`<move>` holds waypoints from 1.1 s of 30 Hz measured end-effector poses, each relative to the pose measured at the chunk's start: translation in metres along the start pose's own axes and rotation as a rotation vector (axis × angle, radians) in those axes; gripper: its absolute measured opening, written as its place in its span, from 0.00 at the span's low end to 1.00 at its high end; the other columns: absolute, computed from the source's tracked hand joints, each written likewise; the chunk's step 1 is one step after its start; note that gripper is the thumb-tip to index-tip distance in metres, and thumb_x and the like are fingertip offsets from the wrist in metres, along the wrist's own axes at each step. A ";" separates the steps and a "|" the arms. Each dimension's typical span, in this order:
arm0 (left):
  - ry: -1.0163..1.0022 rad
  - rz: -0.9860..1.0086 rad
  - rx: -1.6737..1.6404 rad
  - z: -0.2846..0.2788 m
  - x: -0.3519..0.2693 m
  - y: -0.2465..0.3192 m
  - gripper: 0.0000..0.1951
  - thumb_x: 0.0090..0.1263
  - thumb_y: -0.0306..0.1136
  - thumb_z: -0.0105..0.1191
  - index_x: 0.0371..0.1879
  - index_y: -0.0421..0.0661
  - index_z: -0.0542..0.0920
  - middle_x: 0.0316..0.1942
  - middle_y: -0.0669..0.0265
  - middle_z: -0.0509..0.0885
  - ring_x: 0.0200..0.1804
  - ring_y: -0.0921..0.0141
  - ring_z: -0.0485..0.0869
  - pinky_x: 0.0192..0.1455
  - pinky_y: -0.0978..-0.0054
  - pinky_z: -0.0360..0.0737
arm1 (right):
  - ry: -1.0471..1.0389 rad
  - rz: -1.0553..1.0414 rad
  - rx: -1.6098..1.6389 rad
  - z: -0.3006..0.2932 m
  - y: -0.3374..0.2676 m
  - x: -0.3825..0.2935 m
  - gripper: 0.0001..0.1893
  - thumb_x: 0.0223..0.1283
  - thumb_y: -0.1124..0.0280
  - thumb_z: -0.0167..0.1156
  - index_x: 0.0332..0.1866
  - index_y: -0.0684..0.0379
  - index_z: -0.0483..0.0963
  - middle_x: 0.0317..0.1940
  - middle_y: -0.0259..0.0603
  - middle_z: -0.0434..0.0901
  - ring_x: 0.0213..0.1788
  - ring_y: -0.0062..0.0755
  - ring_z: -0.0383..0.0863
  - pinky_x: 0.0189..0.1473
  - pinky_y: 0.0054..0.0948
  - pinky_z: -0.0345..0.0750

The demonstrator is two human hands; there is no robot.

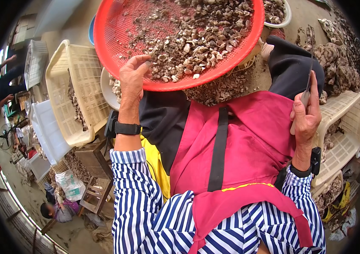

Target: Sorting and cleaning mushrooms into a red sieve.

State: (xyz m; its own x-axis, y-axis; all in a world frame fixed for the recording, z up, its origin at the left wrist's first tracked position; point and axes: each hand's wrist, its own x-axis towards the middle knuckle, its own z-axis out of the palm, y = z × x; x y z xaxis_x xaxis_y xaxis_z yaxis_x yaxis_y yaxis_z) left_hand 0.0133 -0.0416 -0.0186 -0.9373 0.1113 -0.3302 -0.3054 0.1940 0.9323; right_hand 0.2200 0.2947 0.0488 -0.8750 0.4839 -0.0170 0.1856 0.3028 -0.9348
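Observation:
A round red plastic sieve basket (116, 54) lies before me, partly covered with small rough brown-and-whitish chunks (195, 47). My left hand (134, 74) is at its near left rim, with thumb and forefinger curled close together over the edge. Whether a small piece sits between those fingertips is too unclear to tell. On the other side, my right hand (307, 112) grips the pale handle of a knife (311, 68) above my right thigh. Its thin blade points away from me and is seen nearly edge-on.
Cream plastic crates (79, 92) stand on the left, another crate (342, 139) on the right. Large rough lumps (335, 65) are heaped at right. A white basin (278, 16) holds more chunks. Loose bits (218, 92) lie below the sieve. Two other people are at far left.

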 end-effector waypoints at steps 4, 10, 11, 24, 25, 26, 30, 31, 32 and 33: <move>0.008 0.002 0.000 0.002 -0.003 0.001 0.07 0.60 0.21 0.53 0.38 0.38 0.79 0.28 0.66 0.81 0.26 0.79 0.76 0.28 0.83 0.73 | -0.001 0.003 -0.011 0.000 0.001 0.000 0.30 0.59 0.77 0.49 0.69 0.59 0.55 0.23 0.26 0.68 0.19 0.11 0.62 0.21 0.13 0.63; 0.019 0.027 0.034 0.005 -0.003 0.002 0.06 0.61 0.22 0.52 0.36 0.39 0.76 0.26 0.65 0.80 0.25 0.78 0.76 0.28 0.82 0.73 | 0.000 0.025 0.002 0.001 0.000 -0.001 0.30 0.59 0.76 0.49 0.70 0.60 0.55 0.23 0.26 0.67 0.19 0.11 0.62 0.22 0.12 0.62; 0.026 0.018 0.033 0.005 -0.002 0.001 0.06 0.61 0.22 0.52 0.36 0.39 0.76 0.27 0.64 0.81 0.25 0.77 0.77 0.28 0.82 0.74 | -0.004 0.016 -0.004 0.001 0.000 -0.001 0.30 0.59 0.76 0.49 0.70 0.60 0.54 0.23 0.26 0.68 0.19 0.11 0.62 0.22 0.12 0.62; 0.074 0.017 0.047 0.007 0.000 -0.002 0.04 0.63 0.21 0.52 0.36 0.39 0.74 0.28 0.63 0.81 0.26 0.75 0.81 0.27 0.83 0.76 | -0.007 0.013 0.003 0.000 0.002 -0.001 0.30 0.59 0.76 0.49 0.70 0.60 0.55 0.23 0.26 0.68 0.19 0.10 0.62 0.21 0.12 0.62; 0.073 0.017 0.047 0.007 0.000 -0.002 0.04 0.63 0.21 0.52 0.36 0.39 0.74 0.28 0.63 0.81 0.26 0.75 0.81 0.27 0.83 0.76 | -0.007 0.014 0.003 0.000 0.001 -0.001 0.30 0.59 0.76 0.49 0.70 0.60 0.55 0.23 0.26 0.68 0.19 0.10 0.62 0.21 0.12 0.62; 0.074 0.007 0.042 0.007 0.000 -0.001 0.04 0.62 0.21 0.52 0.35 0.38 0.75 0.27 0.64 0.80 0.26 0.74 0.80 0.26 0.82 0.76 | -0.007 0.014 0.001 0.000 0.001 -0.001 0.30 0.59 0.76 0.49 0.70 0.60 0.55 0.23 0.26 0.68 0.19 0.10 0.62 0.21 0.12 0.62; 0.055 -0.017 0.033 0.006 -0.001 -0.001 0.03 0.62 0.21 0.51 0.34 0.38 0.75 0.26 0.64 0.80 0.25 0.75 0.79 0.25 0.82 0.75 | 0.000 0.011 0.002 0.001 0.001 -0.001 0.30 0.60 0.76 0.49 0.70 0.60 0.55 0.23 0.26 0.68 0.19 0.10 0.62 0.21 0.12 0.62; 0.055 -0.018 0.033 0.006 -0.001 -0.001 0.03 0.62 0.21 0.51 0.34 0.38 0.75 0.26 0.64 0.80 0.25 0.75 0.79 0.25 0.82 0.75 | -0.001 0.012 0.002 0.001 0.002 -0.001 0.30 0.60 0.76 0.49 0.70 0.60 0.55 0.23 0.26 0.68 0.19 0.10 0.62 0.21 0.12 0.62; 0.053 -0.015 0.033 0.007 -0.001 -0.002 0.03 0.62 0.21 0.51 0.34 0.38 0.75 0.26 0.64 0.80 0.24 0.75 0.79 0.24 0.82 0.74 | -0.003 0.012 0.003 0.002 0.002 -0.001 0.30 0.60 0.76 0.49 0.70 0.60 0.55 0.23 0.26 0.68 0.19 0.10 0.62 0.21 0.12 0.62; 0.051 -0.012 0.033 0.007 -0.001 -0.002 0.03 0.62 0.21 0.50 0.34 0.39 0.74 0.26 0.64 0.80 0.23 0.76 0.78 0.23 0.82 0.74 | -0.005 0.012 0.004 0.002 0.002 -0.001 0.30 0.60 0.75 0.49 0.70 0.60 0.55 0.23 0.26 0.68 0.19 0.10 0.62 0.21 0.12 0.62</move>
State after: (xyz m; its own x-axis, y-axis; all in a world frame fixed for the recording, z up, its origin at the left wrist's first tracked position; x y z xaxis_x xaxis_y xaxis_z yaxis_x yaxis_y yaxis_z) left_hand 0.0156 -0.0349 -0.0210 -0.9413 0.0596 -0.3324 -0.3115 0.2268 0.9228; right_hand 0.2206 0.2933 0.0468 -0.8747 0.4837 -0.0302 0.1944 0.2932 -0.9361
